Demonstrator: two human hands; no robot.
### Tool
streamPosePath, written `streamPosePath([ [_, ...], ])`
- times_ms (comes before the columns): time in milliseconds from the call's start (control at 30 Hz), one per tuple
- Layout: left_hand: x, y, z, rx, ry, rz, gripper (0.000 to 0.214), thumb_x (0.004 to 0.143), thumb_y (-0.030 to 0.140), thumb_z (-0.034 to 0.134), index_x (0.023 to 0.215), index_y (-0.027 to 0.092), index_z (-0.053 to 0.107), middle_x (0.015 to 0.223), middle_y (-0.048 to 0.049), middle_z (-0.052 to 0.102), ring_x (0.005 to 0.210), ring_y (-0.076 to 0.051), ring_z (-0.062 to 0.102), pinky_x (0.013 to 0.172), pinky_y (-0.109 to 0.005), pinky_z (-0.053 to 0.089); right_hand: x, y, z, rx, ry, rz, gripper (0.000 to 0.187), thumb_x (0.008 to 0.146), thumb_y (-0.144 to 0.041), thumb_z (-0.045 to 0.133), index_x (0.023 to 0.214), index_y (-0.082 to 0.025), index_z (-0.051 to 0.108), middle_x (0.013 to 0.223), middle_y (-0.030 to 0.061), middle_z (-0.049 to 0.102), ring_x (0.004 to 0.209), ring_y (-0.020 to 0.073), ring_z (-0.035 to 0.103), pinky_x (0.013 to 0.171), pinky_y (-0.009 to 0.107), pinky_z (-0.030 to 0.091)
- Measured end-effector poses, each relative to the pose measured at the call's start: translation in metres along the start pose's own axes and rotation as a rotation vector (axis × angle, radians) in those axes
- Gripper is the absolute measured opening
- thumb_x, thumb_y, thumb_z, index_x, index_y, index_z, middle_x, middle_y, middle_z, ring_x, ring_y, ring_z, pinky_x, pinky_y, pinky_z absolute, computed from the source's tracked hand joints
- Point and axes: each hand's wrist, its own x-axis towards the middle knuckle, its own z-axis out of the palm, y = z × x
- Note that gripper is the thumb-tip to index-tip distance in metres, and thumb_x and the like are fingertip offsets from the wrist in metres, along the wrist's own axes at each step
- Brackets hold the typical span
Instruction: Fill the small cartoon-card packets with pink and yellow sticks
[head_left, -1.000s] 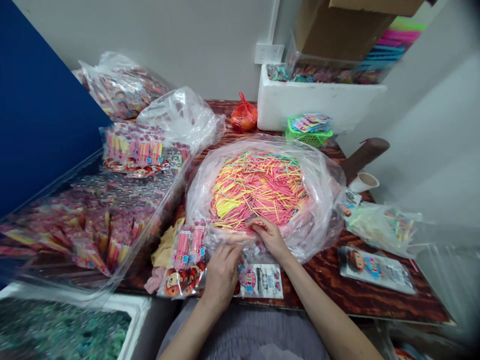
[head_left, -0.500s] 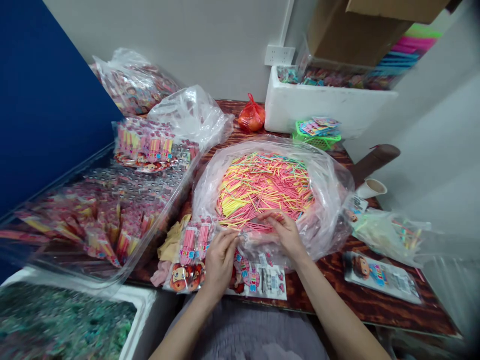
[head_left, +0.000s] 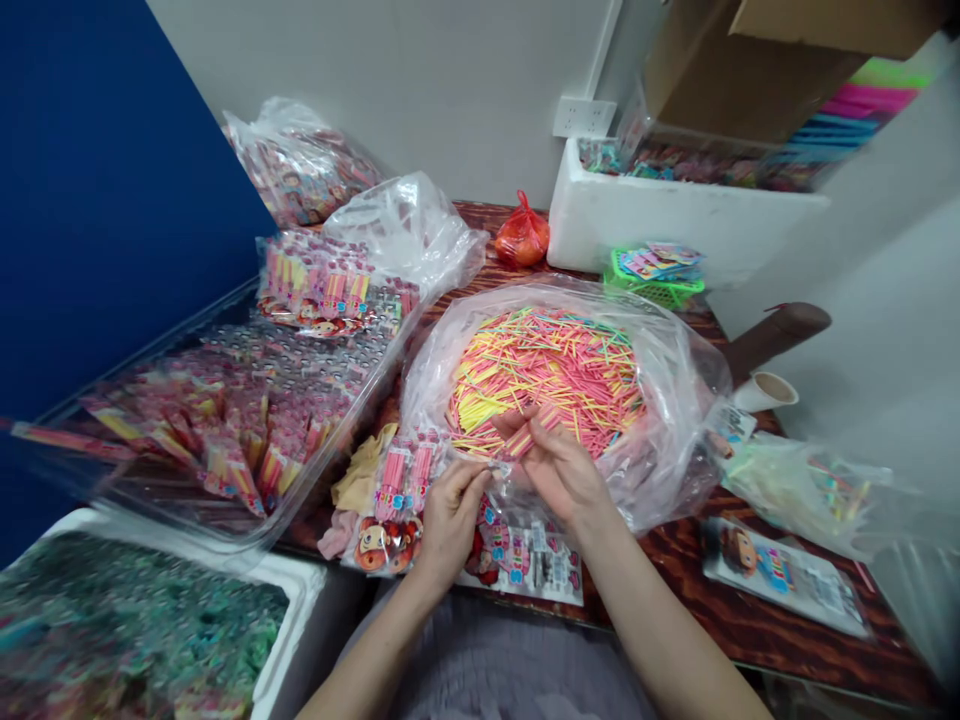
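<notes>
My right hand [head_left: 566, 475] is closed on a few thin pink sticks [head_left: 523, 438], just above the near edge of a clear plastic bag [head_left: 675, 400]. Loose pink, yellow and green sticks [head_left: 555, 365] fill that bag. To the left, the fingertips of my left hand [head_left: 452, 515] pinch the edge of a clear packet [head_left: 510, 485], partly hidden by my hands. Printed packets [head_left: 551, 565] lie flat beneath my hands. Beside my left hand are packets filled with pink sticks [head_left: 405, 475].
A clear tray [head_left: 360, 400] of filled packets stands at the left, above a white foam box [head_left: 300, 590]. Behind are a red bag [head_left: 523, 235], a green basket [head_left: 660, 290] and another foam box [head_left: 675, 225]. A paper cup [head_left: 765, 392] and a flat packet [head_left: 787, 575] lie right.
My right hand has turned to show its palm side, and pink sticks now show in its fingers. My left hand stays pinched at the packet. The whole view has shifted slightly.
</notes>
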Motion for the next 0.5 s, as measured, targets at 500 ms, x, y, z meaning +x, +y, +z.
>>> streamPosePath([
  [500,0.001,0.012,-0.009,-0.150,0.039,-0.023,0.017,0.090,0.027,0.056,0.094,0.019,0.071,0.097,-0.0061,0.070,0.094,-0.019,0.064,0.085,-0.031,0.050,-0.035,-0.016,0.026,-0.488,0.016,-0.065,0.029,0.091,-0.039,0.055,0.118,-0.029,0.055,0.123,0.0059,0.060,0.110,0.0209,0.059,0.088,0.035,0.051],
])
